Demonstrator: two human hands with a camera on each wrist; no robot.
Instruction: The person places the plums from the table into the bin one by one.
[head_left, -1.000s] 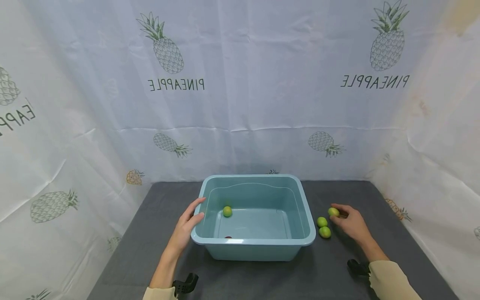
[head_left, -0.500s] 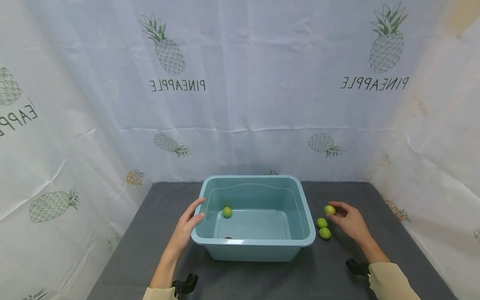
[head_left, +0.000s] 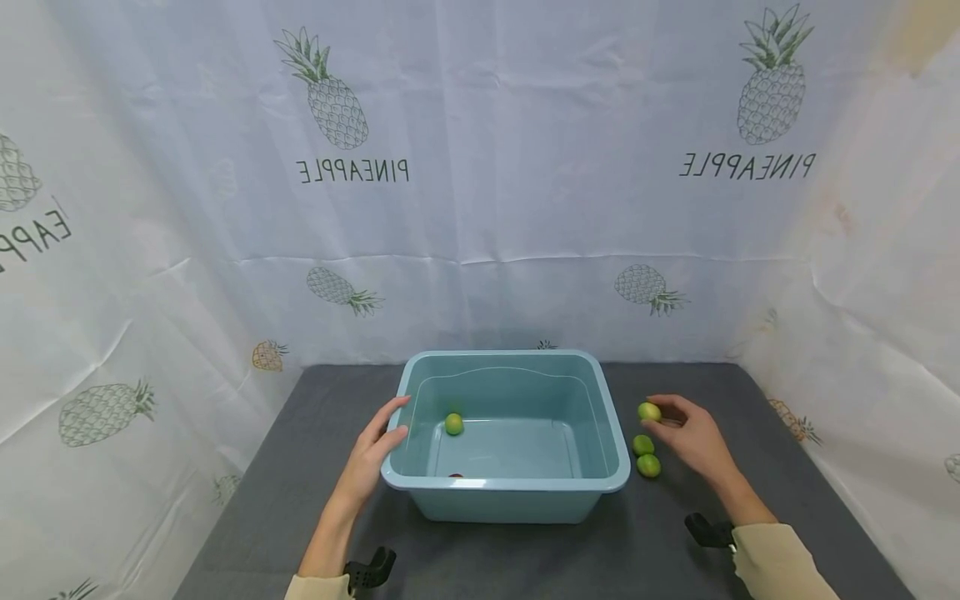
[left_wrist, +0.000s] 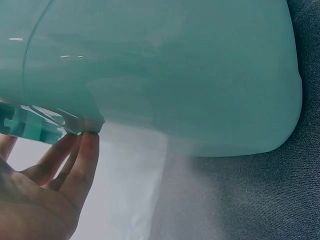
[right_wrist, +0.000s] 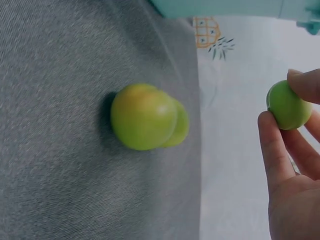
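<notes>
My right hand [head_left: 693, 442] pinches a small round green lime [head_left: 649, 412] between thumb and fingertips, raised above the table in the right wrist view. Just below it, two more limes [head_left: 648, 466] lie close together on the grey cloth; in the right wrist view the nearer lime [right_wrist: 143, 117] partly covers the other. At the left rim of a pale blue-green plastic basin [head_left: 506, 483], my left hand [head_left: 367, 454] holds on, its fingertips under the lip in the left wrist view. One lime [head_left: 453, 424] sits inside the basin at the left.
A dark red thing [head_left: 456, 476] shows barely over the basin's front rim; most of it is hidden. Behind and beside the grey table [head_left: 330, 433] hangs a white cloth [head_left: 510, 208] with pineapple prints. A black wrist mount [head_left: 708, 531] is on the right arm.
My right hand has lifted the lime off the table and carried it slightly left and up, toward the basin. My left hand and the basin have stayed in place.
</notes>
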